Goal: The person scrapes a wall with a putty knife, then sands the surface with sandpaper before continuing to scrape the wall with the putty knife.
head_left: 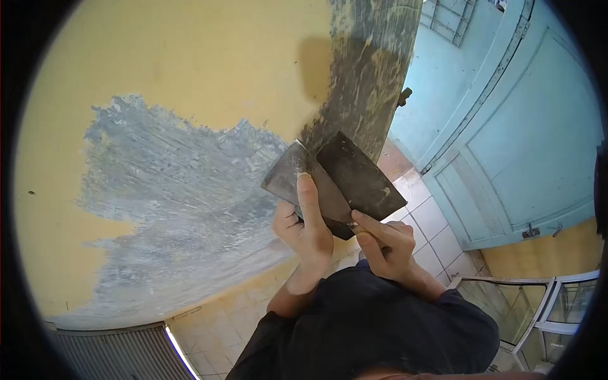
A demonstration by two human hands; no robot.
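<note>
Left hand [307, 231]: closed round a flat metal blade [282, 172], thumb extended along its face. Right hand [389, 250]: fingers curled, thumb and forefinger at the near end of the held pieces; we cannot tell whether it grips or only touches them. Dark plate [366, 180]: one, roughly rectangular, tilted, pale specks, just right of the metal blade and held up with it in front of the wall.

Nearest the body, we list a dark shirt [380, 323]. Beyond the hands: one yellow wall [190, 57], with a broad grey, streaked patch [171, 177] at left and a darker, mottled band [364, 82] along its right edge. Far right: pale blue door [519, 139], metal latch [531, 232], above a tiled floor [430, 240]. Near right: glass-paned frames [506, 307]. Near left: ribbed grey panel [114, 354].
</note>
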